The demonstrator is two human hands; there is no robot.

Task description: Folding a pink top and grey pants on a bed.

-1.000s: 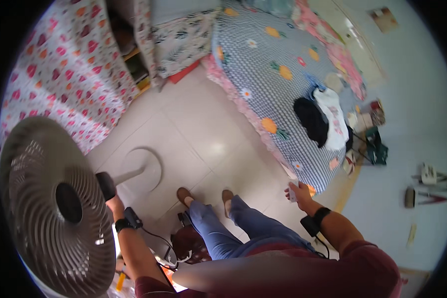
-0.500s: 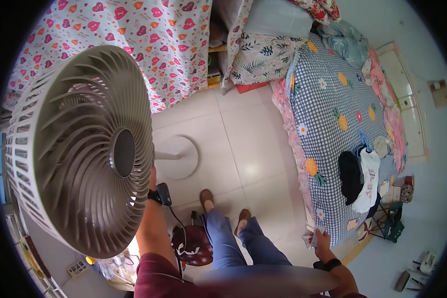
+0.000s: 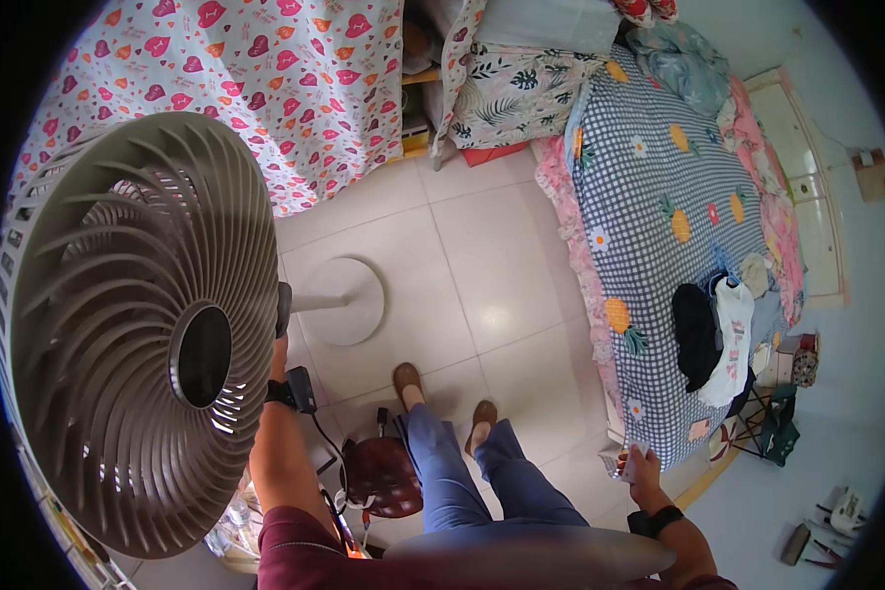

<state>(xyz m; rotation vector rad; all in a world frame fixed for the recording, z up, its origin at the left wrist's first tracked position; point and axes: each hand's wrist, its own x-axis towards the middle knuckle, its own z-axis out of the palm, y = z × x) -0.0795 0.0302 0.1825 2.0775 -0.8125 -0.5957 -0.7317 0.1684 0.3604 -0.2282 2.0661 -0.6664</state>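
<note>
A large grey pedestal fan (image 3: 118,324) fills the left side. Its spiral grille and dark round centre face up toward me, and its round white base (image 3: 364,320) rests on the floor. My left hand (image 3: 279,356) is at the back edge of the fan head; the fan hides its fingers, so I cannot tell whether it grips. Low on the right, beside the bed's near corner, my right hand (image 3: 645,472) is closed on a small crumpled whitish piece (image 3: 623,462), thin like tissue or cloth.
A bed (image 3: 649,246) with a checked pineapple-print sheet runs along the right, with clothes (image 3: 733,339) on it. A heart-print curtain (image 3: 334,88) hangs at the far left. Close to my legs stands a dark red tufted stool (image 3: 383,477), with cables beside it.
The fan head has shifted left and nearer to me, turning its grille more upward, and my left hand has moved along with it. My right hand remains by the bed corner.
</note>
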